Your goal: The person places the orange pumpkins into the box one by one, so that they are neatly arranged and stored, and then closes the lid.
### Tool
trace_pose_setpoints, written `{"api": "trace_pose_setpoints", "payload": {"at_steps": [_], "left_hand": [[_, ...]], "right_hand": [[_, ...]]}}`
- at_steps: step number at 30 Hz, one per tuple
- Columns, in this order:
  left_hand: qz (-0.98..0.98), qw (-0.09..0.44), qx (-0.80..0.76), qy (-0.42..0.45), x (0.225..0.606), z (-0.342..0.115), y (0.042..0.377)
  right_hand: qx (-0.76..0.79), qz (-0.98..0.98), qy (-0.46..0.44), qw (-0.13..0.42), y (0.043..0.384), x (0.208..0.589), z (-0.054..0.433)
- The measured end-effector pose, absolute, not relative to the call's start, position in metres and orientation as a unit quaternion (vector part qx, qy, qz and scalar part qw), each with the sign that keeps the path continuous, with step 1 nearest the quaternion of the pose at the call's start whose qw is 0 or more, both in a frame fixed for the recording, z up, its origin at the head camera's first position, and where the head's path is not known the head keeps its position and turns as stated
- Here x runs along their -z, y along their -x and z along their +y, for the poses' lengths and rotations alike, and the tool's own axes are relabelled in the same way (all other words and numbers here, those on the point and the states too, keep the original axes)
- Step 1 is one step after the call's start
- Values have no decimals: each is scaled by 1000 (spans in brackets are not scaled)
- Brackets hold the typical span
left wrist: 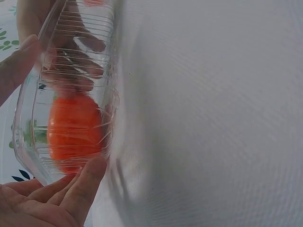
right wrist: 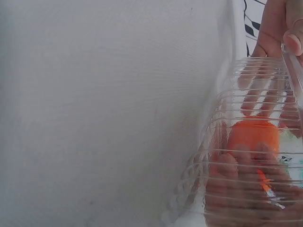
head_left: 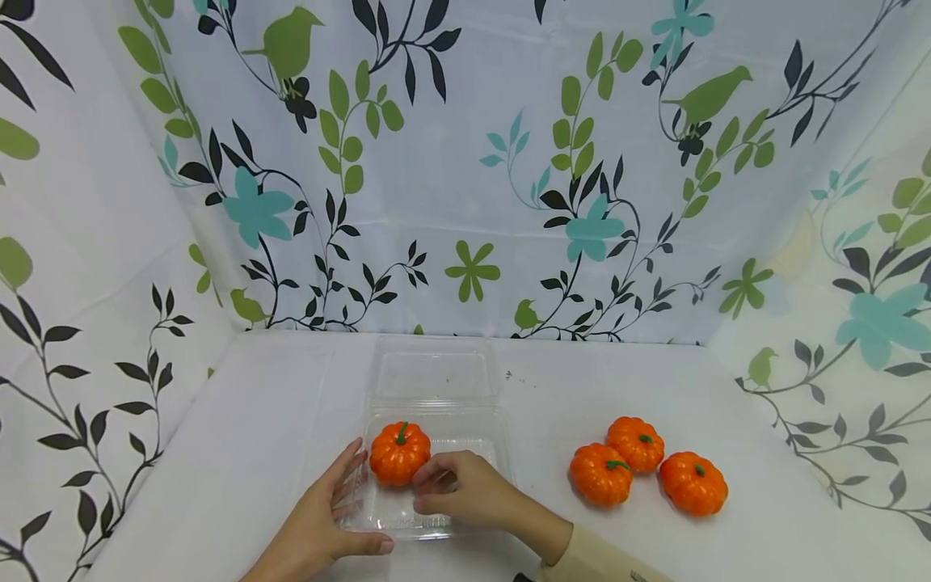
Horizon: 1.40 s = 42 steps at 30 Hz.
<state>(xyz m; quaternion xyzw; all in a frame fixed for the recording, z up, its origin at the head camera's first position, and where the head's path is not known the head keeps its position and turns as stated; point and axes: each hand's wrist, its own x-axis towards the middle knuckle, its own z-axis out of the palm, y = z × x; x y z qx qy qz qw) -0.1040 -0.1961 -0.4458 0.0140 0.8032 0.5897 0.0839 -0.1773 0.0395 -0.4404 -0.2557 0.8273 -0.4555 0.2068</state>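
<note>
An orange toy pumpkin (head_left: 400, 454) with a green stem sits in the left part of a clear plastic clamshell container (head_left: 436, 532). My left hand (head_left: 320, 509) rests at the container's front left corner, fingers extended along the left wall and thumb by the front edge. In the left wrist view its fingertips (left wrist: 97, 168) touch the clear wall near the pumpkin. Inside the container, my right hand (head_left: 469, 489) has bent fingers, their tips against or close to the pumpkin's right side. Through the ribbed wall, the right wrist view shows these fingers partly covering the pumpkin (right wrist: 255, 135).
On the white table to the right lie three more pumpkins (head_left: 600, 475), (head_left: 636, 444), (head_left: 693, 483) in a close group. The container's lid (head_left: 436, 368) is folded back flat behind its base. A leaf-patterned cloth (head_left: 465, 162) hangs at the back and sides.
</note>
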Motion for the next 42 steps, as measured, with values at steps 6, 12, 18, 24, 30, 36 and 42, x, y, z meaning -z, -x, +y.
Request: {"api": "trace_pose_setpoints", "payload": {"at_steps": [6,12,18,24,30,36,42], "left_hand": [[799,79,-596,-16,448,-195,103],[801,76,-594,-19,449,-195,102],[804,86,-588,-5,449,-195,104],[806,85,-586,0,448,-195,104],[802,81,-592,-4,447,-196,103],[801,82,-593,-6,447,-196,103],[800,81,-595,-11,448,-196,104]], "right_hand": [[454,830,252,204,176,440,37],[448,834,259,191,173,431,44],[453,834,286,135,166,418,65],[459,843,280,27,157,404,92],[473,841,251,-79,152,397,121],[476,838,217,-153,147,396,151],[485,851,108,-172,138,396,176]]}}
